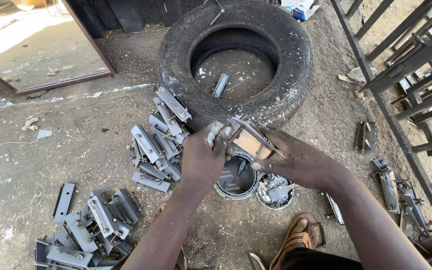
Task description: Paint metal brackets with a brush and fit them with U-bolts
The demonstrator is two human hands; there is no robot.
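Both hands hold one grey metal bracket point(250, 140) with a tan inner face, in front of a worn black tyre point(236, 107). My left hand point(203, 157) grips the bracket's left end. From the right, my right hand point(296, 160) clasps it with fingers wrapped underneath. Directly below the hands stand two small round tins: one point(236, 182) with dark paint, the other point(275, 192) with metal bits inside. A sandalled foot point(296, 240) shows at the bottom.
Piles of grey metal brackets lie left of the hands point(158, 142) and at the lower left point(93, 225). More brackets point(398, 192) lie at the right beside a dark metal gate frame point(411, 75). One bracket point(221, 85) lies inside the tyre. A framed panel point(41, 45) sits upper left.
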